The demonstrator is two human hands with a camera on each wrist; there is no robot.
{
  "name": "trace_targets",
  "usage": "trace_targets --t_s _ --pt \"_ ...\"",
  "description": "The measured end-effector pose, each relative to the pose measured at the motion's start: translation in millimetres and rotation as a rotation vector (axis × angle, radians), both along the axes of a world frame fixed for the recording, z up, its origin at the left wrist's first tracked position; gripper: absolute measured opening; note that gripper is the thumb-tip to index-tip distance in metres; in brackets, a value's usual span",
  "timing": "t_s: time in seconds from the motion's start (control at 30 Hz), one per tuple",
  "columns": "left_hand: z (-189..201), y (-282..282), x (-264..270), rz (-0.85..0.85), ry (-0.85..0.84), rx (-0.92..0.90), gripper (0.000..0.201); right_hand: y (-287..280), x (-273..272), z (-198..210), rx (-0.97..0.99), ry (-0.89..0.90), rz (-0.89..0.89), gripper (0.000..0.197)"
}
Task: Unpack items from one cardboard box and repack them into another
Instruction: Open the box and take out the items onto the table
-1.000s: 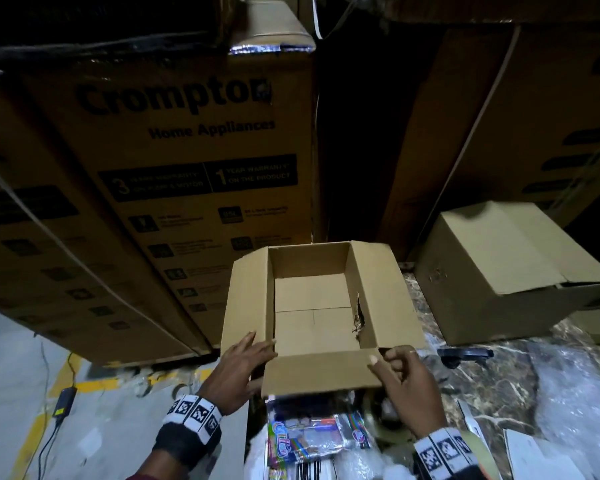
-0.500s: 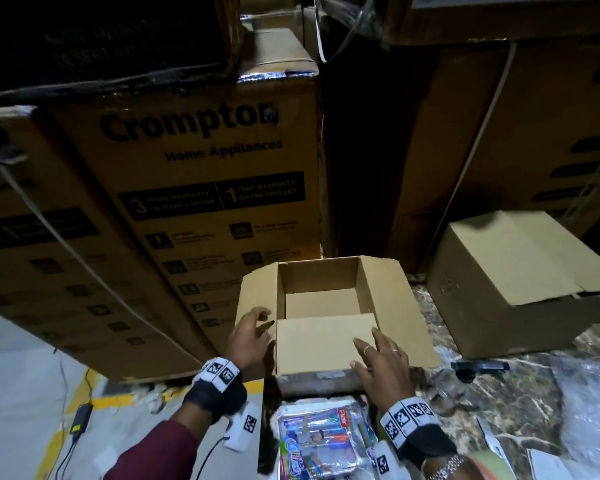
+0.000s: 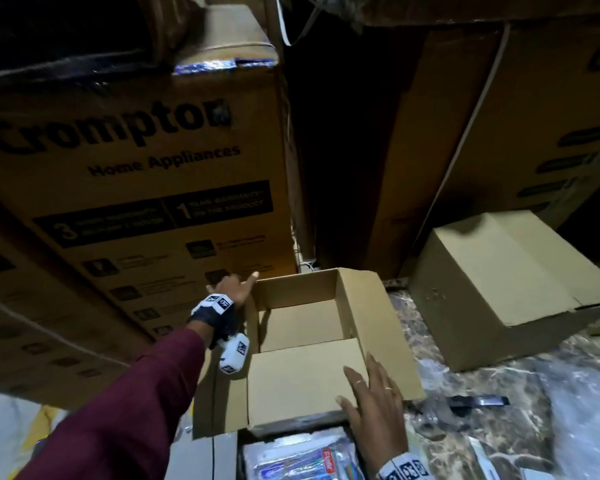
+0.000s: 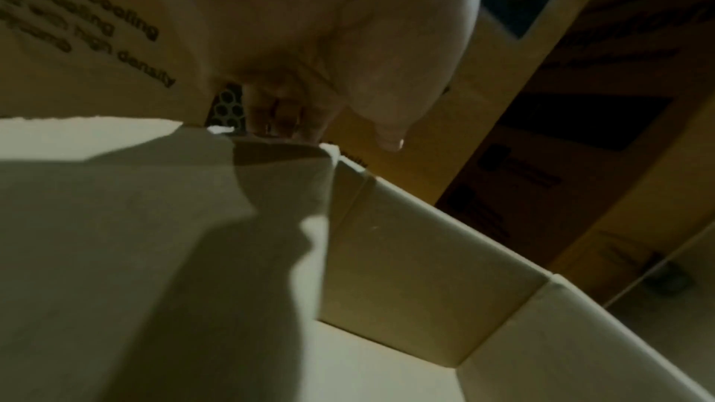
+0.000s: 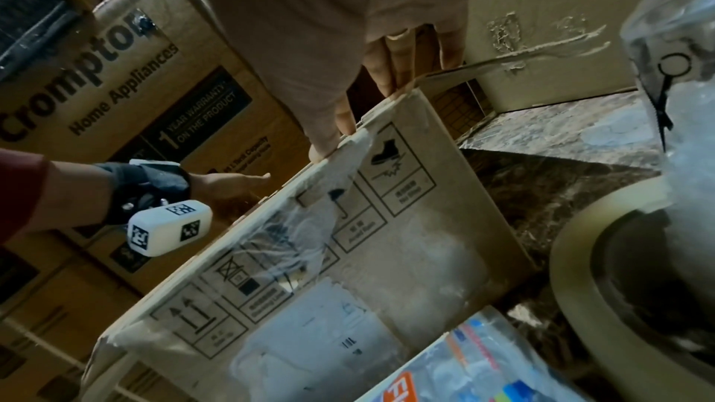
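Note:
An open cardboard box (image 3: 368,317) stands on the marbled table, its inside bare. Its near flap (image 3: 298,379) is folded inward over the opening. My right hand (image 3: 364,382) lies flat on that flap with straight fingers; in the right wrist view the right hand (image 5: 371,87) reaches over the box's top edge (image 5: 348,240). My left hand (image 3: 238,284) is at the box's far left corner, fingers stretched along the outside of the wall, thumb out. In the left wrist view the left hand (image 4: 309,121) touches the box rim (image 4: 425,256). Plastic-wrapped colourful packets (image 3: 298,459) lie just in front of the box.
A closed cardboard box (image 3: 499,282) sits to the right on the table. Tall Crompton cartons (image 3: 136,188) stand close behind and to the left. A black tool (image 3: 478,400) and crumpled plastic (image 3: 586,410) lie at the right. A tape roll (image 5: 603,256) is near my right wrist.
The near flap has been folded inward under my right hand. My left hand has moved from the box's near left side forward to its far left corner.

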State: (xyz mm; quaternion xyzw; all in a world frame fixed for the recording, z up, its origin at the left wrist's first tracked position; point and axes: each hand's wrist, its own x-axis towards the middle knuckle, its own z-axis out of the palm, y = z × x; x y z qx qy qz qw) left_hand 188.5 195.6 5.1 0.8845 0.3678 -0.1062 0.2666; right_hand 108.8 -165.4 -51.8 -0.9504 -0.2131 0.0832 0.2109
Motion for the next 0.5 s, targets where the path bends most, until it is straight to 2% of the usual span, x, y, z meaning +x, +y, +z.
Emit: trace_targets --t_s 0.07,0.1,0.17,0.23,0.5 --pt "-11 6 5 0.024 0.031 -0.085 0.083 -1 -1 -6 -0.015 -0.015 -0.001 0.057" --pt "-15 8 7 0.047 0.007 -0.129 0.078 -1 -2 -7 -0.015 -0.009 -0.003 0.057" --pt "-20 10 11 0.111 -0.077 -0.197 0.054 -1 -3 -8 0.008 -0.008 -0.004 0.053" --pt "-20 14 14 0.185 -0.137 -0.271 0.043 -3 -4 -12 0.03 -0.041 0.014 0.054" --pt "-23 21 9 0.427 -0.306 -0.403 0.039 -14 -11 -19 0.119 -0.125 0.056 0.04"
